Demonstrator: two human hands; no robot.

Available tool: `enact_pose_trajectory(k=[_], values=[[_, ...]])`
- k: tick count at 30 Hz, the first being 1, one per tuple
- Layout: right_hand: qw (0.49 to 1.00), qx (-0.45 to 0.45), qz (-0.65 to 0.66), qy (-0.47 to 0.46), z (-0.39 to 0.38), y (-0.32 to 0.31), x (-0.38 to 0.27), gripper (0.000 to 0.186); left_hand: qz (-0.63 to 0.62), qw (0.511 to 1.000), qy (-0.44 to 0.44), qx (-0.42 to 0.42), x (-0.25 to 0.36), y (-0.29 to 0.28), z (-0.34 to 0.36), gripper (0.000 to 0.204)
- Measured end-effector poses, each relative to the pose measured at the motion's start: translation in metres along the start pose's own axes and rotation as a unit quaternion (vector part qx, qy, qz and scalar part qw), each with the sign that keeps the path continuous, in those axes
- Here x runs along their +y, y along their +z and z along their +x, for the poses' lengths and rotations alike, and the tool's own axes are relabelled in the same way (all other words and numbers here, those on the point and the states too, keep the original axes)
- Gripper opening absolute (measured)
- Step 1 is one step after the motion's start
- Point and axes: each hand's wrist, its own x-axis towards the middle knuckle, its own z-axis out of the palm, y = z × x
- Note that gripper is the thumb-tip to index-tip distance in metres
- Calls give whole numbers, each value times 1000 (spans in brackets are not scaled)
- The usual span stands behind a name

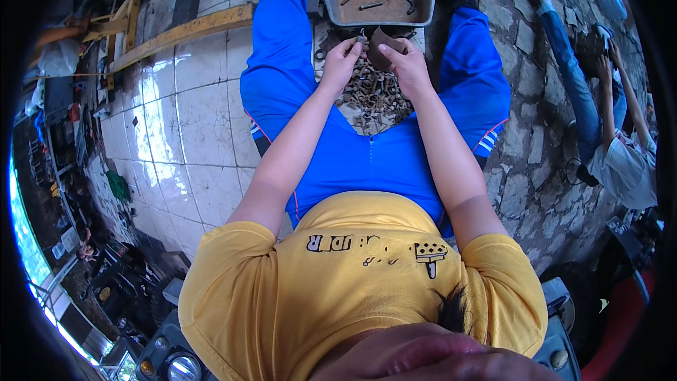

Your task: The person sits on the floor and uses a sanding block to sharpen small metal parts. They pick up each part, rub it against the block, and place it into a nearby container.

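Between my spread legs, both hands are raised over a heap of small rusty metal parts, perhaps bolts and nuts. My left hand pinches a small greyish metal piece; its exact kind is too small to tell. In my right hand is a bent brown sheet that looks like sandpaper, gripped between thumb and fingers. The sheet is close beside the metal piece; whether they touch I cannot tell. Just beyond my hands stands a grey rectangular tub with a few dark, thin metal parts in it.
White tiles cover the floor at left, rough stone paving at right. A yellowish wooden frame lies at the far left. Another person sits at the right edge. Machine parts crowd the lower left.
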Motion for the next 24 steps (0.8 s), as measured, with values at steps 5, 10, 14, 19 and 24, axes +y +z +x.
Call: enact_pose_trajectory(k=[5,10,14,19,24], values=[[998,-23,39,42,4,-2,10,20,195,970,131,63,-2,0,0,31],[995,-32,54,76,-6,11,2,35,294,930,190,111,18,5,-9,25],[991,-59,82,88,-5,11,8,38,295,926,203,120,24,7,-12,25],[986,-58,124,100,-3,8,10,34,294,925,209,117,26,10,-14,26],[987,-48,122,96,-7,14,4,32,320,913,223,116,26,9,-14,27]])
